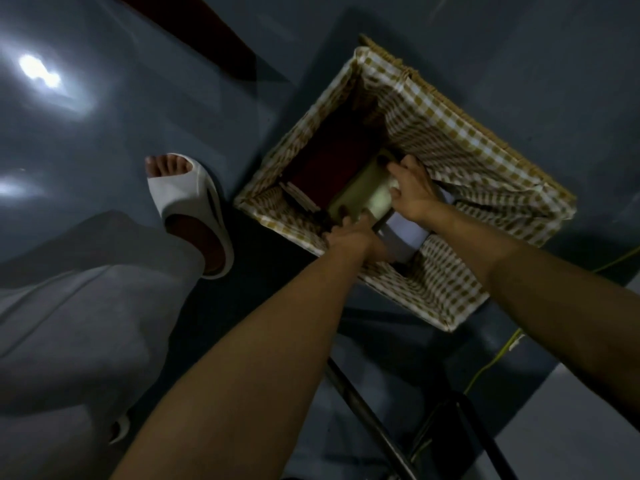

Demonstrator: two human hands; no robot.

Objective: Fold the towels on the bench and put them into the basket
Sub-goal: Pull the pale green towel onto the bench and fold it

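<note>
A wicker basket (512,157) with a yellow-and-white checked liner stands on the dark floor. Both my arms reach down into it. My left hand (349,235) and my right hand (414,190) grip the near and far edges of a pale folded towel (363,194), low inside the basket. A dark red folded towel (332,157) lies beside it on the left. A white folded piece (403,232) shows under my right wrist. Fingertips are partly hidden by the towel.
My foot in a white slide sandal (188,206) stands left of the basket, with my grey trouser leg (79,323) below it. Dark metal bench legs (367,417) cross the bottom, and a yellow cord (498,358) runs along the floor at right.
</note>
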